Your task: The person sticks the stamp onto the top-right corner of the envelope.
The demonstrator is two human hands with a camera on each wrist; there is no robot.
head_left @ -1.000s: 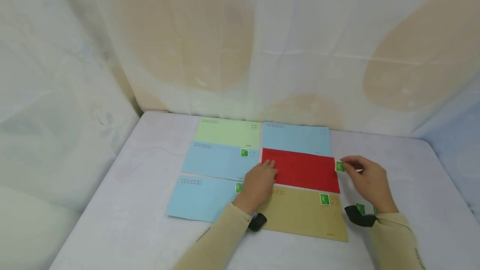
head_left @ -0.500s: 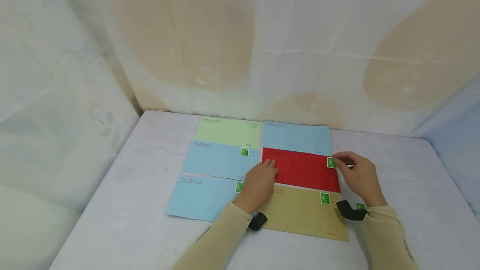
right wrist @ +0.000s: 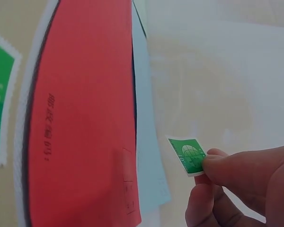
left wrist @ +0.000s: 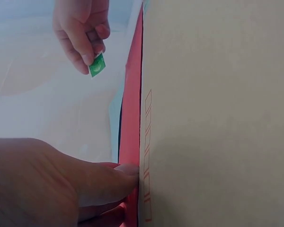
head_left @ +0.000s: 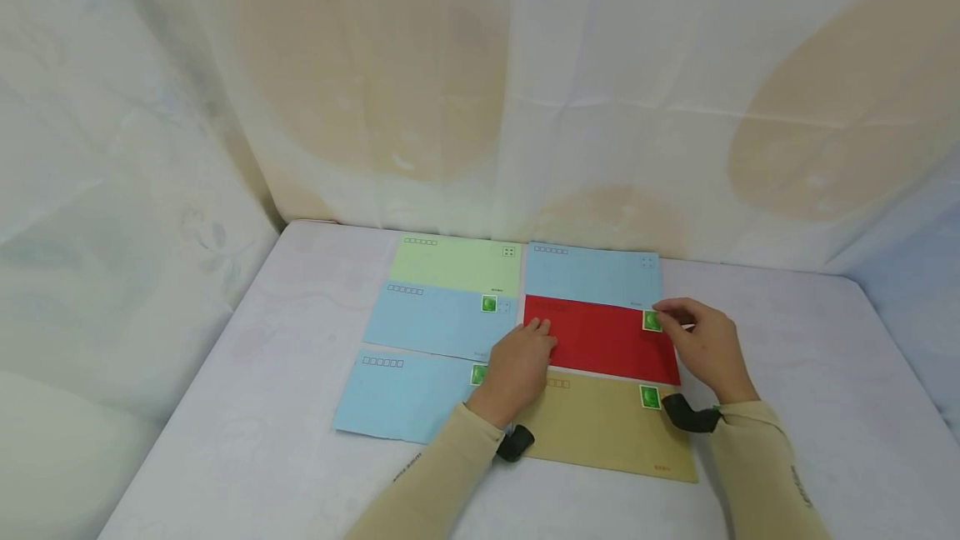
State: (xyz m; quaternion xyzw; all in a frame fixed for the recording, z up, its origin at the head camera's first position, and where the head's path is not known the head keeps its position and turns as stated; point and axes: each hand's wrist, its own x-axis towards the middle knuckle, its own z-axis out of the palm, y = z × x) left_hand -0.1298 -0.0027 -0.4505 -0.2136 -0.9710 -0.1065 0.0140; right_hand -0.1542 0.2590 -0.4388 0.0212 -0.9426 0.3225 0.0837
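A green stamp with a white edge is pinched between the thumb and fingers of my right hand. In the head view this stamp overlaps the top right corner of the red envelope; the right wrist view shows it raised above the paper. My left hand rests on the red envelope's left end, fingers laid on the paper, thumb near its lower edge. Just below lies a tan envelope with a green stamp near its top right corner.
To the left lie a light green envelope, a blue envelope with a stamp, and another blue envelope, its stamp partly behind my left hand. Another blue envelope lies behind the red one. A cloth backdrop encloses the table.
My right hand has carried its stamp leftward, from beyond the red envelope's right edge to over its top right corner. The left hand has stayed in place.
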